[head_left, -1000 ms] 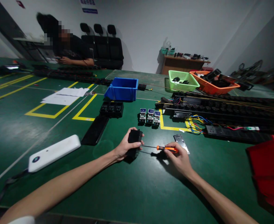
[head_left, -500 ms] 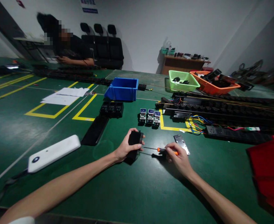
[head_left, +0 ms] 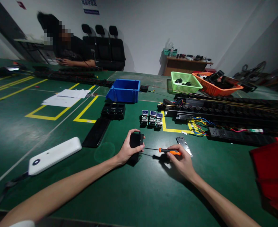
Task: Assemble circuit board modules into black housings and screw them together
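My left hand (head_left: 127, 150) is wrapped round a black box-shaped part (head_left: 135, 140), thumb across its front and fingers at its far side. An orange and black screwdriver (head_left: 170, 151) is in my right hand (head_left: 182, 161), its thin shaft pointing left at the right side of the black part. Whether the tip touches the part is too small to tell. Just behind my right hand a flat metallic plate (head_left: 184, 146) lies on the green table (head_left: 129, 195). Three small circuit modules (head_left: 152, 119) stand in a group beyond my hands.
A blue bin (head_left: 123, 90), black modules (head_left: 113, 111), a dark phone-like slab (head_left: 96, 132) and a white device (head_left: 55, 156) lie leftward. Wired black rails (head_left: 224, 112), green (head_left: 186, 82) and orange baskets (head_left: 218, 87) and a red bin (head_left: 271, 173) are rightward. A person (head_left: 75, 50) sits far left.
The screwdriver handle has turned a little in my right hand and its shaft lies slightly higher. My left hand and the black part have shifted slightly to the left.
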Motion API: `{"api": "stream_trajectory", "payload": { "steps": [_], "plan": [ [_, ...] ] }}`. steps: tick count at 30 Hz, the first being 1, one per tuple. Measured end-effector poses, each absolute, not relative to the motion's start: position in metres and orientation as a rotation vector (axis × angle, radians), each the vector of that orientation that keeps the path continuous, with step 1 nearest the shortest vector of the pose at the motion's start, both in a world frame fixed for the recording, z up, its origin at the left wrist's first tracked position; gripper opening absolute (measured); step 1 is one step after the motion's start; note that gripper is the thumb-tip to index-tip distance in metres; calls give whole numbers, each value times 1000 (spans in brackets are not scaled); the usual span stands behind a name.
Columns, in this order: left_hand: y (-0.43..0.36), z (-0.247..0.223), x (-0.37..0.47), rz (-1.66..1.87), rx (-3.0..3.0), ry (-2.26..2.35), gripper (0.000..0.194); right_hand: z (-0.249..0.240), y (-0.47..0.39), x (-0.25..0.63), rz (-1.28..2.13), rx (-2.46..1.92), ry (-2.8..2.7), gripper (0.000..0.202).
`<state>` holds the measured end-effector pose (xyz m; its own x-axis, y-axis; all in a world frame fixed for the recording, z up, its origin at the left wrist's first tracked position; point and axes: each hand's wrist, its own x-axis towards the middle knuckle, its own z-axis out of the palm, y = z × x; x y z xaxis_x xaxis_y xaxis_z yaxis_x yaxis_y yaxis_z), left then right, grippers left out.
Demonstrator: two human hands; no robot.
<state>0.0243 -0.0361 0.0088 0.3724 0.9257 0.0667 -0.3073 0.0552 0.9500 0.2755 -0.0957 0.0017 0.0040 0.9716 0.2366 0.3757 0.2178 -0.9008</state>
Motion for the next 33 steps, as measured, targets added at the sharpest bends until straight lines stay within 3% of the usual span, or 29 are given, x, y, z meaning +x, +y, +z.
{"api": "stream_trajectory", "payload": {
  "steps": [21, 29, 33],
  "plan": [
    [-35, 6, 24, 1041, 1187, 693, 62, 7, -96, 273, 1071, -1367, -1394, 24],
    [-35, 7, 24, 1031, 1221, 704, 64, 8, -94, 273, 826, -1278, -1555, 24],
    [-35, 7, 24, 1038, 1200, 686, 63, 7, -94, 273, 872, -1288, -1539, 19]
  ]
}}
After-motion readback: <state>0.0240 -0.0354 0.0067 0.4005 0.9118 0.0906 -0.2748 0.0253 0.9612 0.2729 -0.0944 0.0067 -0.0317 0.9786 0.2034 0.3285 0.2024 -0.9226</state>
